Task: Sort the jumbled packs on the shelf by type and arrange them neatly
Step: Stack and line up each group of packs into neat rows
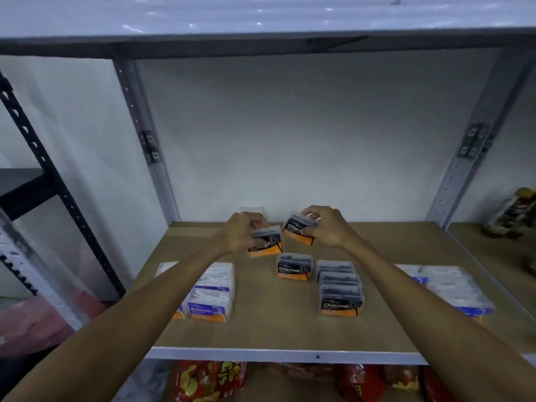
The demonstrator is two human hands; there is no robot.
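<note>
A flat brown wooden shelf board (261,329) with grey metal posts is seen from above. On its left side, white and purple "Smooth" packs (210,294) are lined up in a row running front to back. On the far right, more white and blue packs (452,288) are set in a row, partly hidden behind the right forearm. Near the middle, a row of clear black-and-orange "Charcoal" packs (339,288) is lined up, and one single Charcoal pack (294,265) is stood just beside it on the left. Red and yellow snack bags (208,381) are seen on the level below.

Toward the back of the shelf, a tilted Charcoal pack (266,242) is pinched in the curled fingers of the left hand (242,232). Another tilted Charcoal pack (300,229) is gripped by the right hand (326,226), thumb under and fingers over the top. The two held packs are close together but apart.
</note>
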